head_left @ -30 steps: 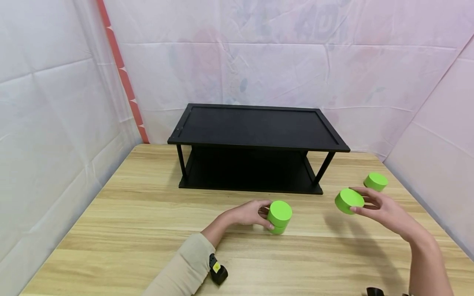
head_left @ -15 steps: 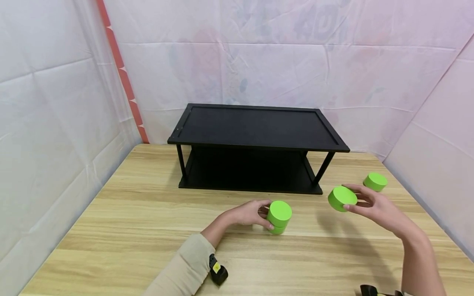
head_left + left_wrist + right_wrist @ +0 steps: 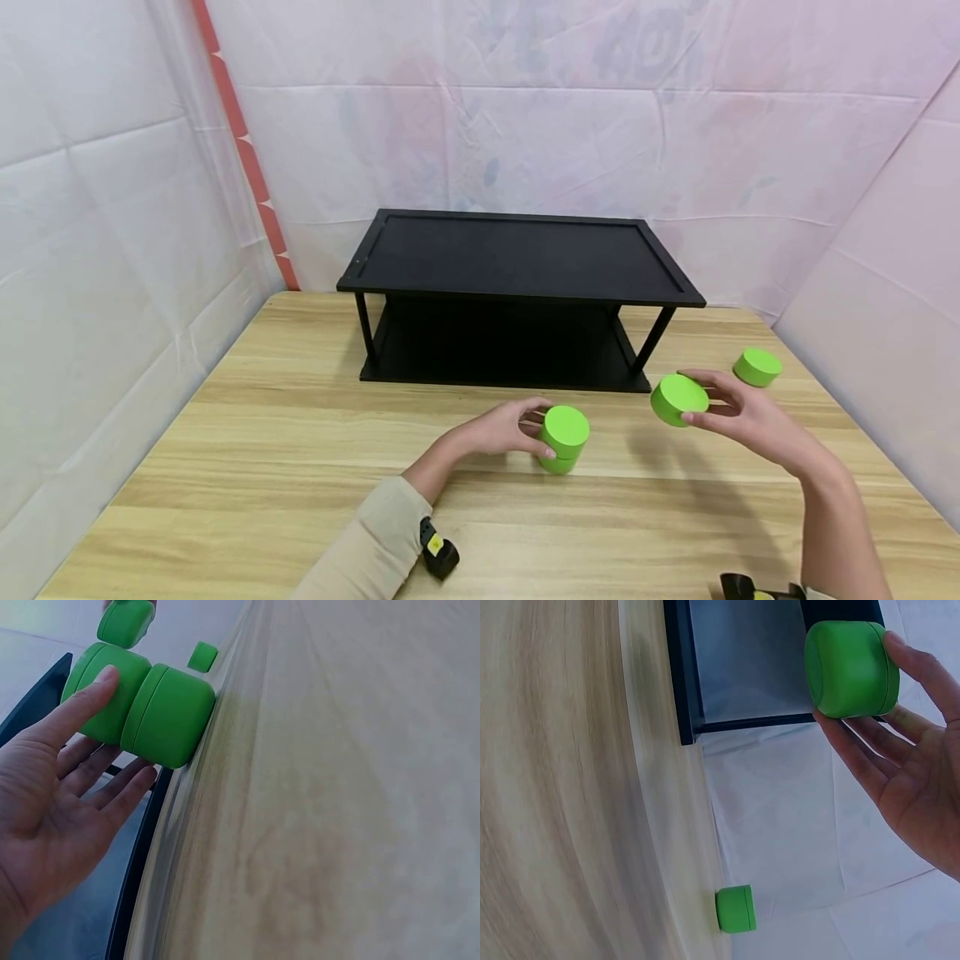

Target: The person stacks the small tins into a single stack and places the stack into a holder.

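Two green round lidded tins stand stacked on the wooden table, the upper tin (image 3: 566,428) directly on the lower tin (image 3: 558,464). My left hand (image 3: 501,430) grips the stack from its left side; in the left wrist view its thumb (image 3: 90,697) lies on the upper tin. To the right of the stack, my right hand (image 3: 750,417) holds a similar green tin (image 3: 675,402) above the table, slightly tilted, between thumb and fingers. Another green tin (image 3: 757,367) stands behind the right hand, near the table's right edge.
A black two-tier shelf (image 3: 517,258) stands at the back of the wooden table (image 3: 247,467), behind the stack. White sheeting (image 3: 555,125) closes off the back and both sides.
My right hand has moved left with its tin, toward the stack, and slightly away from me. The left hand and the stacked tins stay in place.
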The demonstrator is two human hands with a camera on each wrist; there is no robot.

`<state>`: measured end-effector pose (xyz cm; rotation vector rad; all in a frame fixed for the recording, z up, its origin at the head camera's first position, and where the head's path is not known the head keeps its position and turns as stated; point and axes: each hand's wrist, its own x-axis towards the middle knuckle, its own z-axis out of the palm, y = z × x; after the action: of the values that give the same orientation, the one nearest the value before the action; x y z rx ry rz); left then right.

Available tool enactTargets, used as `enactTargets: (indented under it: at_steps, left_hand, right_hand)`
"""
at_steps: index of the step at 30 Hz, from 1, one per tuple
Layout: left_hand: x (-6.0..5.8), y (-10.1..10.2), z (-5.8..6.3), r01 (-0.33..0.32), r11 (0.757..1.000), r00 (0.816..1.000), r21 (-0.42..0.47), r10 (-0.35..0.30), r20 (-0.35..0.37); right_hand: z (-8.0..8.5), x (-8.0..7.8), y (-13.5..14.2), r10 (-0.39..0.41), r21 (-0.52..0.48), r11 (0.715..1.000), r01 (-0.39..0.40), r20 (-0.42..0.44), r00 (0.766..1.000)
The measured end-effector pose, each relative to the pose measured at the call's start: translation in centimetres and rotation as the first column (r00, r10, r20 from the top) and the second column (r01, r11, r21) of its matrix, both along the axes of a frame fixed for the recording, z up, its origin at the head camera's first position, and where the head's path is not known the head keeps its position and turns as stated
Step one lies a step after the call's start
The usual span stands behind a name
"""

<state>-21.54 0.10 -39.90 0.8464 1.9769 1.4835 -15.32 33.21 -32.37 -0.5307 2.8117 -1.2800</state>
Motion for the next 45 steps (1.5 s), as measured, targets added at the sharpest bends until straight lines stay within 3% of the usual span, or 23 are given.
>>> enactTargets:
  at_steps: [23, 45]
  left_hand:
    - [0.2, -0.3, -0.3, -0.041, 0.996, 0.999, 0.079, 0.043, -0.028]
    - [0.3, -0.3, -0.3, -0.061, 0.996, 0.997, 0.062, 0.064, -0.042]
  right_hand:
    - [0.5, -0.6, -1.5, 0.034, -0.006, 0.999, -0.034, 0.023, 0.999]
    - [0.4, -1.4, -3.1, 0.071, -0.047, 0.997, -0.069, 0.063, 0.995]
